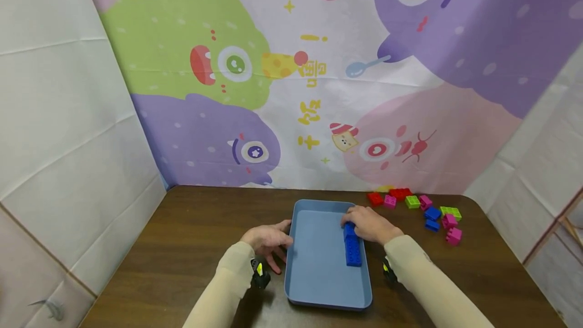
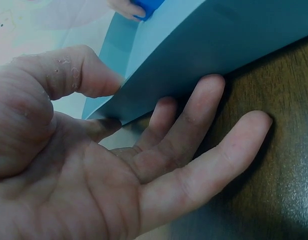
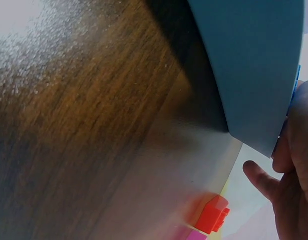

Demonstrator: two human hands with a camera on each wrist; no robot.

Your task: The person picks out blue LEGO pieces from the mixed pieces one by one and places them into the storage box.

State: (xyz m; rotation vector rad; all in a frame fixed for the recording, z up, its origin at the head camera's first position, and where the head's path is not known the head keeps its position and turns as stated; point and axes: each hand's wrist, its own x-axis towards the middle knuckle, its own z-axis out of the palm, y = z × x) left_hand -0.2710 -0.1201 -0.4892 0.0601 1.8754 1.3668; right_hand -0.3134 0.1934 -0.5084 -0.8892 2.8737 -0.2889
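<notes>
Blue bricks point(image 1: 353, 253) lie lengthwise along the right side of a shallow grey-blue tray point(image 1: 319, 272), in its farther and middle part, a raised block at their far end. Over that end bends the right hand point(image 1: 370, 222), its grip curled round the raised block; the thumb is hidden in the head view. The left hand point(image 1: 268, 239) is at the tray's left wall, its grip spread wide, the thumb against the rim and the other fingers reaching loosely along and below the outside; it has hold of no brick.

Beyond the right hand, loose bricks are scattered over the far right of the brown worktop point(image 1: 205, 252). Closest to the tray's far right corner is a red brick point(image 1: 375, 199), with a pink brick point(image 1: 389, 202) just beside it and a longer red piece point(image 1: 400, 194) behind. Farther right come green, pink and blue ones, the last pink piece point(image 1: 453, 236) lying nearest the wearer. A printed backdrop point(image 1: 296, 75) rises at the worktop's far edge, with the tray's far end near it.

The tray's raised rim runs close along the bricks' right side, while its bare floor stretches left of them and toward the near end. Brown wood spreads broadly from the left hand to the worktop's slanting left edge.
</notes>
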